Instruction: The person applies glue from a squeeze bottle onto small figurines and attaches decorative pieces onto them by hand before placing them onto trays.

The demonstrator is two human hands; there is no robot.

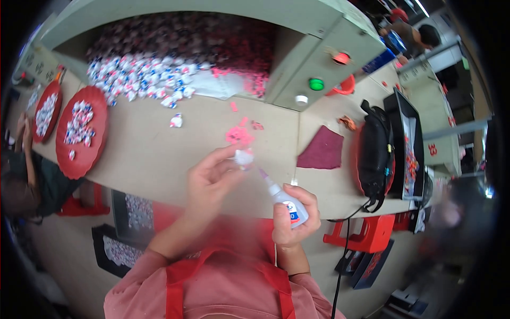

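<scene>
Above the near part of the table, my left hand point(210, 178) pinches a small white piece point(244, 158) between its fingertips; its exact kind is blurred. My right hand point(295, 220) is wrapped round a translucent squeeze bottle point(291, 204) with a long narrow nozzle, like a glue bottle. The nozzle tip points up and left, a little apart from the white piece. Just beyond my left fingertips lies a small heap of pink pieces point(239, 135). One white, blue and pink figure point(176, 120) stands alone farther left on the table.
Many small figures point(138, 80) fill the grey cabinet opening at the back. Red plates point(64, 151) of figures stand at left, near another person point(24, 175). To the right are a maroon cloth point(322, 149), a black bag point(376, 149) and a black tray point(396, 114). A cable point(347, 250) hangs over the edge.
</scene>
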